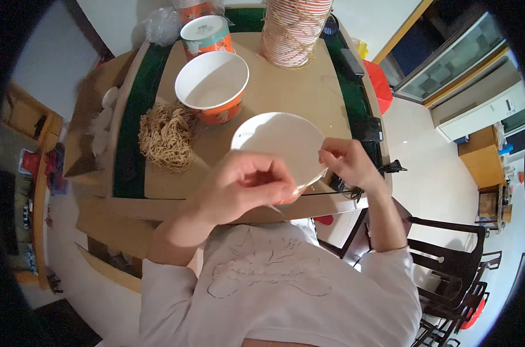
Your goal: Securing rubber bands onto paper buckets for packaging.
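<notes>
— What do the hands have?

— Both are closed on a white paper bowl (280, 141), tilted so its inside faces up, held just above the near edge of the tabletop (285, 92). The left hand (245, 185) pinches the bowl's near rim with its grip shut; the right hand (346, 162) pinches the rim on the right side, fingers closed on it.

— What sits around it?

— An open orange-and-white paper bowl (211, 87) stands just beyond, toward the middle of the tabletop. A pile of tan twine (167, 136) lies beside it toward the left edge. A lidded cup (206, 34) and a tied stack of striped bowls (291, 29) stand near the far edge.

— Any free room?

— Bare tabletop shows between the stack and the held bowl, toward the right edge. A dark chair (453, 266) stands on the floor well off the near right corner.
</notes>
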Tool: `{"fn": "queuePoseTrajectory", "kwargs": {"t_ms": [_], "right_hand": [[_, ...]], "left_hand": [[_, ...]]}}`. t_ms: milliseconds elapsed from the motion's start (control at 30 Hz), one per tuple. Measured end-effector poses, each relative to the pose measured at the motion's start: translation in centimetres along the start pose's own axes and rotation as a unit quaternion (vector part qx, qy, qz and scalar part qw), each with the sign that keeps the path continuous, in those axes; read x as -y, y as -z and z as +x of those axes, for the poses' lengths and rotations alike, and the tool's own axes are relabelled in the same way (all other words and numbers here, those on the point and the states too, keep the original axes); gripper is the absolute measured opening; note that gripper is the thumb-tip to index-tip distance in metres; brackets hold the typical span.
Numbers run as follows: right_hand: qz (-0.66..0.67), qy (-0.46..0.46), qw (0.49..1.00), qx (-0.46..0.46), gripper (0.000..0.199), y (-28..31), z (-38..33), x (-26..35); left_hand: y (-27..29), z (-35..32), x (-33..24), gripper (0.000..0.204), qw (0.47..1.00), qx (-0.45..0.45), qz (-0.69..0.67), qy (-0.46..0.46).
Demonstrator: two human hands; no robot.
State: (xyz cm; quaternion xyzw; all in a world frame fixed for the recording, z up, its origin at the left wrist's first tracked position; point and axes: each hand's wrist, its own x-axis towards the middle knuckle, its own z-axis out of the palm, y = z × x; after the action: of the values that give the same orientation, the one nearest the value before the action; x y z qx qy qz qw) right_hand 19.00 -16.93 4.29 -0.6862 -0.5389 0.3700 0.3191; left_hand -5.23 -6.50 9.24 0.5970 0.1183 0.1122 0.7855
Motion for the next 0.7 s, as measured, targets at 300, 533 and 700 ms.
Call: {"fn": "queuePoseTrajectory", "kwargs": {"t_ms": [300, 533, 700], "right_hand": [[-0.202, 0.077, 0.969, 0.122, 0.056, 3.5, 7.5, 3.6], [-0.404, 0.211, 0.871, 0.182, 0.040, 0.3, 13.3, 4.2], [-0.341, 0.330, 0.880, 0.005, 0.030, 0.6, 13.4, 2.6]], "left_hand": [[2.7, -4.7, 2.0, 0.007, 0.997, 0.066, 0.023, 0.041], [2.4, -3.1, 2.1, 0.011, 0.993, 0.041, -0.062, 0.091], [0.9, -0.4, 4.4, 0.008, 0.973, -0.023, -0.226, 0.043]]}}
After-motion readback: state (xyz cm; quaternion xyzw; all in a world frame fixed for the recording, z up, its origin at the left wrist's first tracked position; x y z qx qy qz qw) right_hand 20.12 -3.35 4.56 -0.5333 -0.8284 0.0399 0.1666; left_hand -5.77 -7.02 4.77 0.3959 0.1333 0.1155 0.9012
